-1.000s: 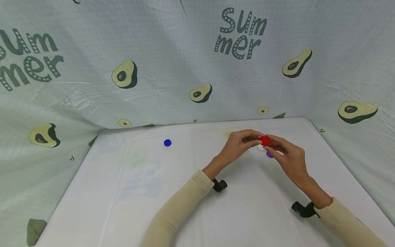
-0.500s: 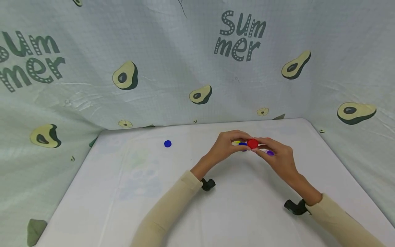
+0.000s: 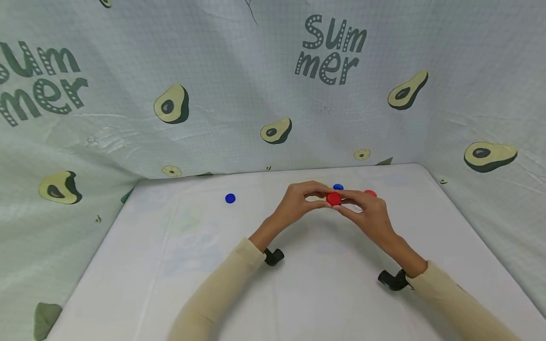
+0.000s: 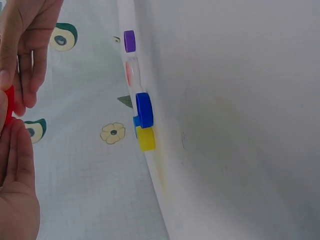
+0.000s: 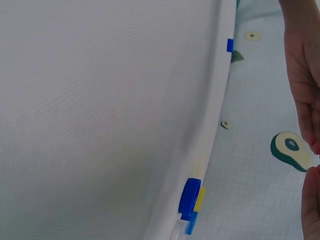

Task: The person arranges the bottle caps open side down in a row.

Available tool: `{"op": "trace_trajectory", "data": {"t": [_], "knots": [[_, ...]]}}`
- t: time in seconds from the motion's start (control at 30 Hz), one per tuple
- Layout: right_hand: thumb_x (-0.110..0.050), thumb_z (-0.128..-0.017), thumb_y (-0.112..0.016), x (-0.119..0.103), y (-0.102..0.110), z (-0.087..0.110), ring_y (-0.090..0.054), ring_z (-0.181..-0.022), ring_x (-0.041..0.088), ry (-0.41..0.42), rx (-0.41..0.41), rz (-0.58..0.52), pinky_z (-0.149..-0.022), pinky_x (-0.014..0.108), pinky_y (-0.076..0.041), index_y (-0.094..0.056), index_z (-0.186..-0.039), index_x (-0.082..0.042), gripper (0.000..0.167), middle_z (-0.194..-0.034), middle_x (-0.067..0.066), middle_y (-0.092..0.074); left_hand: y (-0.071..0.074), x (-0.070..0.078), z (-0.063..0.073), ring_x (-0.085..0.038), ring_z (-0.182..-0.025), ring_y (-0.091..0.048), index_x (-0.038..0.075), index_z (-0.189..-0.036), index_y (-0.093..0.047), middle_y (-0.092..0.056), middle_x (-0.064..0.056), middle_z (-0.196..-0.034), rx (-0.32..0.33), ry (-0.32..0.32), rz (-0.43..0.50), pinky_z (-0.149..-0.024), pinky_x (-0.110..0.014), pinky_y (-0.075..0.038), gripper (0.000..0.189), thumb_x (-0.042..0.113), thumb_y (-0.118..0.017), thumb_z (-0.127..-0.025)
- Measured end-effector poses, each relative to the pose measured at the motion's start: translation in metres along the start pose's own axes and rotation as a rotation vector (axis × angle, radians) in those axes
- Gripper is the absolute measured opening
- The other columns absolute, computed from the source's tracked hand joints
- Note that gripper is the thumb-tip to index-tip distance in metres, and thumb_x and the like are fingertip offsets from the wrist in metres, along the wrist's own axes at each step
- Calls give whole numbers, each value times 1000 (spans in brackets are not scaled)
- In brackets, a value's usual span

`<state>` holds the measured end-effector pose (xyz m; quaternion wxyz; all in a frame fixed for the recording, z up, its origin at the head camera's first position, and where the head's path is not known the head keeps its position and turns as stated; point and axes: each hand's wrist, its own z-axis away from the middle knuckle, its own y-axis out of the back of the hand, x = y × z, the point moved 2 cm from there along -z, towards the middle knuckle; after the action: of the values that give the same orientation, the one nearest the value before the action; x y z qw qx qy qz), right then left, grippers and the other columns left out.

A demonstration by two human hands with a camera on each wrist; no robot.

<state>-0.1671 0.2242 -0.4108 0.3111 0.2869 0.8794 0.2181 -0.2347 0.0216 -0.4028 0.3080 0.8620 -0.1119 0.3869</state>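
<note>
Between both hands, raised off the table, is a red bottle cap (image 3: 333, 199). My left hand (image 3: 300, 196) pinches it from the left with thumb and fingertips. From the right, my right hand (image 3: 370, 214) pinches its other side, and the fingertips of both hands meet round it. In the left wrist view only a sliver of the red cap shows, at the left edge. Past the hands lie a light blue cap (image 3: 338, 187) and another red cap (image 3: 370, 193), the latter partly hidden by the right hand.
A lone blue cap (image 3: 230, 198) lies left of the hands on the white table (image 3: 192, 265). The left wrist view shows a purple cap (image 4: 130, 41), a clear cap (image 4: 135, 72), a dark blue cap (image 4: 144, 110) and a yellow cap (image 4: 146, 139). A printed cloth (image 3: 226, 94) hangs behind.
Both hands have moved left together, carrying the red cap between them. The light blue cap and the other red cap now show more plainly behind the hands; the lone blue cap has stayed put.
</note>
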Motion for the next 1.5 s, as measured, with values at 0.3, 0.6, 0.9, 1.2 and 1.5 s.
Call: {"op": "trace_trajectory", "data": {"t": [0.3,0.6,0.9,1.2,1.5], "knots": [[5,-70,-88,0,-13,-9,-74,-93,25,8,-61,-74,-89,6,-48,-75,-115,-3,47,-105,10,-76,13,0,10,-16,-101,-68,6,-117,-73,-72,-4,-113,28,18,-12,-96,-28,-56,34,11,-82,-85],[1,-77,-86,-2,-32,-17,-75,-91,22,-29,-47,-192,-84,15,-55,-72,-118,-4,43,-102,9,-77,30,0,20,-17,-101,-69,5,-116,-73,-72,-7,-112,75,49,33,-96,-33,-56,34,8,-83,-83],[-3,-82,-83,-11,-54,-30,-75,-96,22,-65,-143,-258,-85,31,-60,-72,-119,-5,38,-113,8,-75,54,-6,34,-18,-101,-71,5,-114,-74,-74,-6,-110,77,97,-8,-96,-33,-56,31,6,-83,-84],[-6,-86,-80,-16,-72,-44,-74,-100,21,-57,-174,-336,-88,30,-59,-73,-121,-5,36,-117,8,-74,73,-5,45,-20,-101,-71,5,-114,-73,-74,-7,-109,109,112,-35,-96,-33,-57,33,6,-83,-83],[-6,-87,-80,-19,-89,-52,-74,-100,20,-55,-213,-386,-88,31,-59,-73,-121,-4,35,-117,9,-75,85,-12,57,-23,-101,-72,4,-115,-74,-75,-9,-110,147,192,-30,-97,-42,-56,33,10,-83,-84]]}}
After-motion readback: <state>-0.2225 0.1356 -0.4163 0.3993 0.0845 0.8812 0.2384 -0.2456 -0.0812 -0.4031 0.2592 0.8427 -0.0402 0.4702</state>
